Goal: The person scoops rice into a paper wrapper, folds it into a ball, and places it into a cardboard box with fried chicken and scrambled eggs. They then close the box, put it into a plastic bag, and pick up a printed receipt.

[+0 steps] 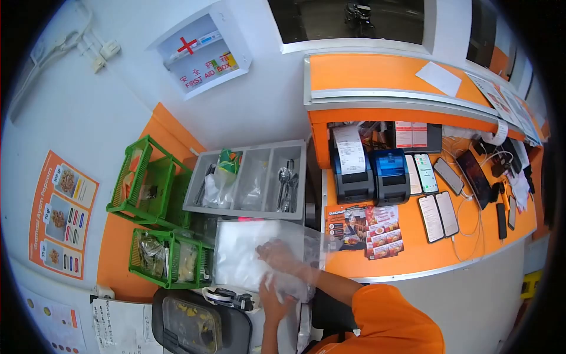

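Note:
A stack of clear plastic bags (236, 251) lies below the grey cutlery tray. My right hand (282, 259) is over the right part of the stack, its fingers smeared by motion. Just below it, my left hand (273, 300) has its fingers pointing up and its thumb to the right, closed about a loose clear plastic bag (298, 286). More see-through plastic spreads to the right of the stack, beside and over my right forearm. How my right fingers meet the plastic is blurred.
Beyond the stack stands the grey cutlery tray (253, 211) with spoons and packets. Green baskets (141, 206) are at left. A lidded plastic container (191, 324) sits at lower left. On the orange counter (354, 268) are printers (392, 177), leaflets (386, 233), phones (438, 217) and cables.

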### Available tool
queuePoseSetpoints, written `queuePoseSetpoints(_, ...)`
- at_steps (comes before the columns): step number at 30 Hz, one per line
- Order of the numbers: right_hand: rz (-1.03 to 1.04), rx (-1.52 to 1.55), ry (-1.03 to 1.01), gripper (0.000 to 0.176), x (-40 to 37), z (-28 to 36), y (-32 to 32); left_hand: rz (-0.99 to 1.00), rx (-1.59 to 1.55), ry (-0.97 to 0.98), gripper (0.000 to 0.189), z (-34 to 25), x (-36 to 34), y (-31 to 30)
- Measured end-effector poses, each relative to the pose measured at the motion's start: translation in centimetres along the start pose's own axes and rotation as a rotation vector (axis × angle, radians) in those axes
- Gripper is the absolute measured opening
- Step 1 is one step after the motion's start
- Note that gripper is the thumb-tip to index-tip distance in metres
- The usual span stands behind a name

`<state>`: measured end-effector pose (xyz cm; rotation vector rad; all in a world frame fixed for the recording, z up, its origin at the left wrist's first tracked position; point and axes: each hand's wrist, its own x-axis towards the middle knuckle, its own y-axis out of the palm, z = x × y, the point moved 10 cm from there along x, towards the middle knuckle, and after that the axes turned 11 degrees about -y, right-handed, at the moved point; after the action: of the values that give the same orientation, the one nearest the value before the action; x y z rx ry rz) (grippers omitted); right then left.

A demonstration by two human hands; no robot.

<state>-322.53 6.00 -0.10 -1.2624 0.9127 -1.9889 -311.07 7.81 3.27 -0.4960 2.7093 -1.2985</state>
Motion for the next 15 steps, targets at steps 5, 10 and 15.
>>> queuePoseSetpoints(5,-0.201,0.117,-0.186,0.022,-3.1,0.4,-2.5,0.08,-0.017,-0.371,0.063,7.5,3.4,3.0)
queuePoseSetpoints(10,-0.462,0.31,0.111,0.007,-13.4,-2.8,-6.8,0.126,0.157,-0.571,0.061,10.5,4.5,5.2)
queuePoseSetpoints(15,-0.58,0.688,0.782,0.035,-23.2,-3.1,-13.8,0.175,0.31,-0.599,0.058,12.3,5.5,6.2)
